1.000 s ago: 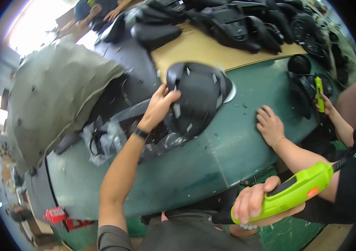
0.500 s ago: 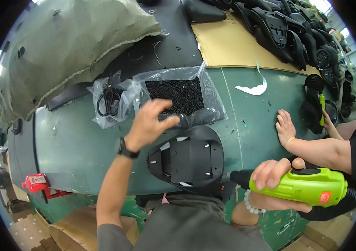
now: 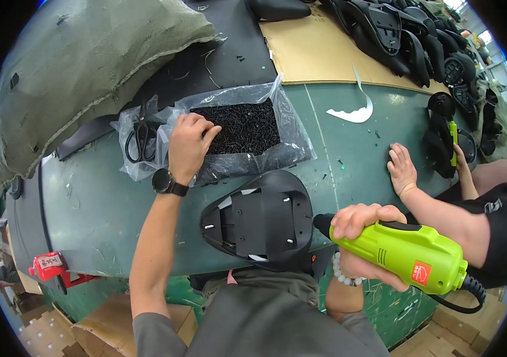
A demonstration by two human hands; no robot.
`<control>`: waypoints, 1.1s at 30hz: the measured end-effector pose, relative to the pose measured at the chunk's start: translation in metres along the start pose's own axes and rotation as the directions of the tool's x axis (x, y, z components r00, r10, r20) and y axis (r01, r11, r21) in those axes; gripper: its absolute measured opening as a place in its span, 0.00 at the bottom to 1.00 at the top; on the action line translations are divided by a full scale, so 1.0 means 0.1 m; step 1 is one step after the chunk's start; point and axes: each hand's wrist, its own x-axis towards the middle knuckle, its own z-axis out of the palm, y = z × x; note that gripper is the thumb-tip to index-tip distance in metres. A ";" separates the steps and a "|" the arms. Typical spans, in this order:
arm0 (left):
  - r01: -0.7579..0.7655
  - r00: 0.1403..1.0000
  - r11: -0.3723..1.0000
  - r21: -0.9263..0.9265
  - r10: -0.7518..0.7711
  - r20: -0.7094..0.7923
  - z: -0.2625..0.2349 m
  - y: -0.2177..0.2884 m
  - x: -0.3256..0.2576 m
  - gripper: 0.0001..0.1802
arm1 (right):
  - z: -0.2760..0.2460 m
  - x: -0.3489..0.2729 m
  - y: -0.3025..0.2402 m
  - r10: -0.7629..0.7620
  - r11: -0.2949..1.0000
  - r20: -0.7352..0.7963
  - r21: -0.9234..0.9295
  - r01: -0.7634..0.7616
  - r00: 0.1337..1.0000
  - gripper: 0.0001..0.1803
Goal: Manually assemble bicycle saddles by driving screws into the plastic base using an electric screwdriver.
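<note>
My right hand (image 3: 363, 238) is wrapped round a lime-green electric screwdriver (image 3: 408, 253), held level with its black nose pointing left. The nose reaches the right edge of a black moulded plastic seat base (image 3: 265, 223), which lies at the table's near edge with several pale pegs showing. My left hand (image 3: 192, 140) is over the left side of a plastic-lined tray of small black screws (image 3: 241, 128). Its fingers are curled in with the thumb close to them; what they pinch, if anything, is too small to make out.
Black-handled scissors (image 3: 140, 140) lie on clear plastic left of the screws. A big woven sack (image 3: 110, 65) fills the far left. A red tool (image 3: 51, 266) sits at the left edge. On the right, a co-worker's hand (image 3: 402, 168) rests on the table, near piled black seat parts (image 3: 384, 30).
My left hand has moved left, its fingers going from spread to curled at the screws. The screwdriver in my right hand has shifted up and left towards the seat base.
</note>
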 end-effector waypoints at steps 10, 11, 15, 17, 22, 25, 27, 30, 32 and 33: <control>-0.421 0.868 0.870 -0.256 0.468 0.164 -0.08 1.27 -0.69 0.10 | 0.02 0.03 0.07 0.001 1.000 -0.039 -0.025 -0.002 0.999 0.41; -0.418 0.869 0.871 -0.257 0.466 0.166 -0.07 1.28 -0.70 0.10 | 0.01 0.04 0.09 0.001 0.999 -0.026 -0.045 -0.002 1.000 0.38; -0.408 0.869 0.862 -0.302 0.468 0.162 -0.06 1.28 -0.74 0.10 | -0.05 0.04 0.13 0.037 0.992 0.003 -0.117 -0.037 0.999 0.30; -0.387 0.875 0.863 -0.325 0.455 0.164 -0.06 1.27 -0.74 0.09 | -0.04 -0.01 0.21 0.086 0.989 -0.037 -0.121 -0.090 0.996 0.29; -0.372 0.881 0.864 -0.340 0.444 0.163 -0.04 1.26 -0.75 0.10 | -0.10 -0.07 0.36 0.136 0.926 0.023 -0.357 -0.119 0.990 0.62; -0.349 0.899 0.871 -0.344 0.415 0.139 -0.04 1.27 -0.73 0.10 | -0.07 -0.08 0.31 0.311 0.845 -0.135 -0.415 -0.338 0.941 0.62; -0.369 0.896 0.879 -0.303 0.423 0.137 -0.05 1.29 -0.74 0.09 | -0.04 -0.09 0.25 0.280 0.890 -0.103 -0.344 -0.299 0.954 0.50; -0.397 0.884 0.878 -0.267 0.444 0.146 -0.09 1.31 -0.71 0.09 | 0.11 -0.04 0.15 0.077 0.991 -0.022 -0.110 -0.079 0.997 0.29; -0.416 0.875 0.866 -0.277 0.464 0.138 -0.09 1.30 -0.66 0.10 | 0.21 0.03 0.03 0.039 0.997 0.010 -0.073 -0.038 0.999 0.28; -0.418 0.874 0.866 -0.275 0.465 0.137 -0.10 1.29 -0.67 0.10 | 0.23 0.05 0.01 -0.004 0.999 0.040 -0.034 0.005 0.999 0.26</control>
